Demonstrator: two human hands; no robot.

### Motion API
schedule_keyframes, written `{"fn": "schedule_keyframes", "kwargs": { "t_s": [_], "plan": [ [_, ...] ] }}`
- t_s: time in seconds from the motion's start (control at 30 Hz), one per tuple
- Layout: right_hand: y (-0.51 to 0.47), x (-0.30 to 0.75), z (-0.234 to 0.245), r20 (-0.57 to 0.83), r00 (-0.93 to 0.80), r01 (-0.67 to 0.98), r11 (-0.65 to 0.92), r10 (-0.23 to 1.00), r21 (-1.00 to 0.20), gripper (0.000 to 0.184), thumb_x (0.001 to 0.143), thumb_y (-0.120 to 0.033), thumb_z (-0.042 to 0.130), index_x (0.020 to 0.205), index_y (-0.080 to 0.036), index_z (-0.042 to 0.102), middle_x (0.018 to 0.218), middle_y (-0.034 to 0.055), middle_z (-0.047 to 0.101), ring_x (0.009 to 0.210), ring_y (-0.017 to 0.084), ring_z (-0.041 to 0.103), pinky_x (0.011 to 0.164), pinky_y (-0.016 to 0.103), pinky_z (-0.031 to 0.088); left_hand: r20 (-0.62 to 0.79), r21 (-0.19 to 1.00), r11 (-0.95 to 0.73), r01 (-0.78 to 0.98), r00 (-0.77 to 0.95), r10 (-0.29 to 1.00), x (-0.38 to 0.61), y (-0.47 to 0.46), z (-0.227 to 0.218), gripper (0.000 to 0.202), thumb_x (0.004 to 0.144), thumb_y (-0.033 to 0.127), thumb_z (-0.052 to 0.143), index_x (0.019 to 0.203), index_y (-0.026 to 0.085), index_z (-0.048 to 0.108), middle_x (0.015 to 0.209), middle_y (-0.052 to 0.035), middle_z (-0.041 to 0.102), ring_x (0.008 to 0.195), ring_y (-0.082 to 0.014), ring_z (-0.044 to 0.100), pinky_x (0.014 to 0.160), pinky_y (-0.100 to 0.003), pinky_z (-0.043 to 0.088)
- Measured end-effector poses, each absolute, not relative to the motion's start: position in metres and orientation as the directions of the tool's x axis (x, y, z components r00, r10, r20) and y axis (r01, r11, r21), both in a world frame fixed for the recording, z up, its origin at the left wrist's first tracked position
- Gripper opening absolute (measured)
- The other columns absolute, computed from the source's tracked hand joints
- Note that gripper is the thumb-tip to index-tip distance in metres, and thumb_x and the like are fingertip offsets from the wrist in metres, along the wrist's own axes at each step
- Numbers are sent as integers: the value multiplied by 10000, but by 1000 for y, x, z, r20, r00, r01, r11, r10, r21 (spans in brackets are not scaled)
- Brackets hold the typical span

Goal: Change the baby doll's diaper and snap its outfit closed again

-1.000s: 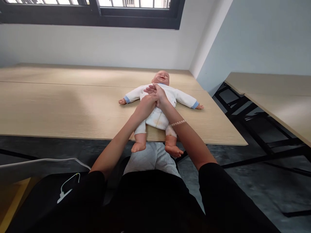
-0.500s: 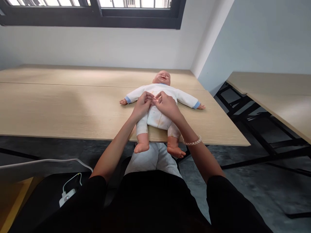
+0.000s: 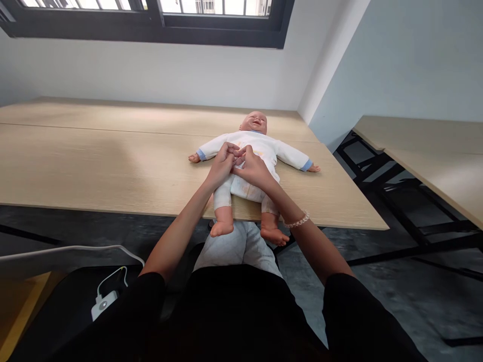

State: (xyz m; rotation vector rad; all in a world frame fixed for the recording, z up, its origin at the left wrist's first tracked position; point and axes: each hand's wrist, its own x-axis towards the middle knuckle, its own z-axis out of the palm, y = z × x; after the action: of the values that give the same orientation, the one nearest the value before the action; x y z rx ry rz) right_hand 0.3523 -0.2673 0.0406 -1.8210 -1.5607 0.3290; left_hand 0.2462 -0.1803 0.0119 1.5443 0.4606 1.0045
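Note:
A baby doll (image 3: pixel 253 122) lies on its back on the table, arms spread and feet over the front edge. It wears a white long-sleeved top (image 3: pixel 264 143) with blue cuffs and a pale nappy-like bottom (image 3: pixel 245 189). Over the doll's belly, my left hand (image 3: pixel 223 163) is closed, thumb and fingers pinching the front of the top. My right hand (image 3: pixel 252 167) meets it there, its fingers also bent together on the cloth. The fingertips nearly touch, and the bit of fabric between them is mostly hidden.
The pale wooden table (image 3: pixel 94 166) runs along the wall under a dark-framed window (image 3: pixel 222 30). To the right stands a second table (image 3: pixel 422 141) on black folding legs. At lower left, a white plug-like device (image 3: pixel 104 304) with a cable rests on a black seat.
My right hand has shifted slightly down and left, its fingers closer to my left hand. The top's lower edge now hangs further over the bottom on the right side. The view has moved slightly.

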Motion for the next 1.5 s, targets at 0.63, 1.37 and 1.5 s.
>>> {"fn": "schedule_keyframes", "kwargs": {
  "t_s": [0.63,1.37,1.5],
  "plan": [
    [-247,364,35,200,354,645,-84,914,-759,388,792,-371,695,1032,-226,427,935,30,720,985,279,686,862,387,496,287,943,-100,-316,624,727,246,-178,17,283,722,176,479,1002,213,496,1057,-39,605,1073,-176,616,1022,-307,467],
    [-248,366,19,460,532,709,-77,711,-701,306,790,-102,510,979,-243,315,768,-7,553,752,250,579,736,386,445,432,698,-716,-6,801,415,227,-151,-3,401,941,340,555,1321,217,593,1346,-111,551,1390,-250,475,1237,-413,352],
    [-247,368,21,422,532,709,-114,734,-696,321,778,-96,546,949,-246,319,763,-3,584,788,263,600,758,393,453,441,673,-739,17,794,420,226,-153,-2,372,943,306,544,1296,213,611,1324,-110,562,1377,-256,474,1245,-427,333]
  ]
}}
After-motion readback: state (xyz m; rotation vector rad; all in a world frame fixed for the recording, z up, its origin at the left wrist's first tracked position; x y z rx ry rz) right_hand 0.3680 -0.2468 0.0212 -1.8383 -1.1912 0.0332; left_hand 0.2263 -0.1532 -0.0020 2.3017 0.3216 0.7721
